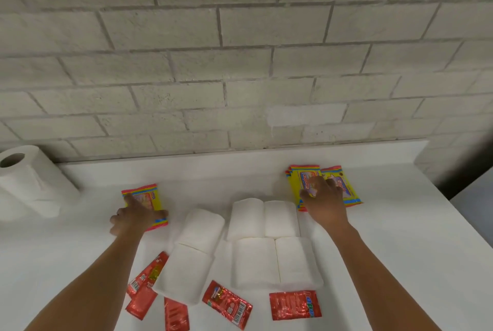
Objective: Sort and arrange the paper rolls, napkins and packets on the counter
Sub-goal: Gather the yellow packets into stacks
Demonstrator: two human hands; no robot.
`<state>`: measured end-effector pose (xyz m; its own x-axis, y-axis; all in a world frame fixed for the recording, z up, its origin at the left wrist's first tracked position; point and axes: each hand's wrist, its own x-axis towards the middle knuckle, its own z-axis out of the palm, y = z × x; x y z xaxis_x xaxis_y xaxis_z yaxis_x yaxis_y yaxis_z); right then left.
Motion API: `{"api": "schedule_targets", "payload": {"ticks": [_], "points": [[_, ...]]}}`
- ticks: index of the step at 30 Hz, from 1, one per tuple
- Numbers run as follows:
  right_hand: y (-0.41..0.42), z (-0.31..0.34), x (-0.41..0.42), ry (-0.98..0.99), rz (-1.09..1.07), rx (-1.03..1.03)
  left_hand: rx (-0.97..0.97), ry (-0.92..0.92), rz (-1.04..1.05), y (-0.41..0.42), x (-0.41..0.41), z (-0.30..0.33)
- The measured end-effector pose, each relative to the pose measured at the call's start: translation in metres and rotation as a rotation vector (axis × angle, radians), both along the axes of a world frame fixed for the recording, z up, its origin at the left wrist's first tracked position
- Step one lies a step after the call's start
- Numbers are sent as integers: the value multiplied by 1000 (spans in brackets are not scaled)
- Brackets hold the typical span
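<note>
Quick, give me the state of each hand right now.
Left hand: open, fingers resting on a yellow packet.
Right hand: open, fingers spread on the yellow packet stack.

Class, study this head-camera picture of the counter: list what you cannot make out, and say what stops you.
1. Head view: how many yellow rainbow-edged packets are stacked; the right hand covers them.
2. Left hand: its grip on the lone yellow packet is hidden by the hand itself.
3. Print on the red foil sachets: too small and blurred.
4. One red sachet: cut off by the bottom edge.
5. Large white paper roll: left edge crops it.
</note>
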<state>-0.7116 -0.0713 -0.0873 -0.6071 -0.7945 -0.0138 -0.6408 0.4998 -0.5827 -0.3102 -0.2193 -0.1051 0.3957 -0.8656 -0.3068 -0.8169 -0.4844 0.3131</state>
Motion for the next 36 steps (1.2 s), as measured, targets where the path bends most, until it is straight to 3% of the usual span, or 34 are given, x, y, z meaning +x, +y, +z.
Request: {"api": "schedule_targets", "payload": {"ticks": [10, 21, 26, 32, 36], "points": [[11, 29, 38, -26, 119, 9, -313, 177, -284, 18, -19, 35], [24, 64, 41, -159, 291, -213, -622, 573, -455, 78, -98, 135], [37, 88, 28, -209, 371, -325, -514, 763, -577, 97, -143, 159], [61, 102, -1, -621, 524, -264, -310, 832, -783, 125, -207, 173], [81, 97, -26, -789, 517, -290, -246, 855, -879, 139, -250, 166]]}}
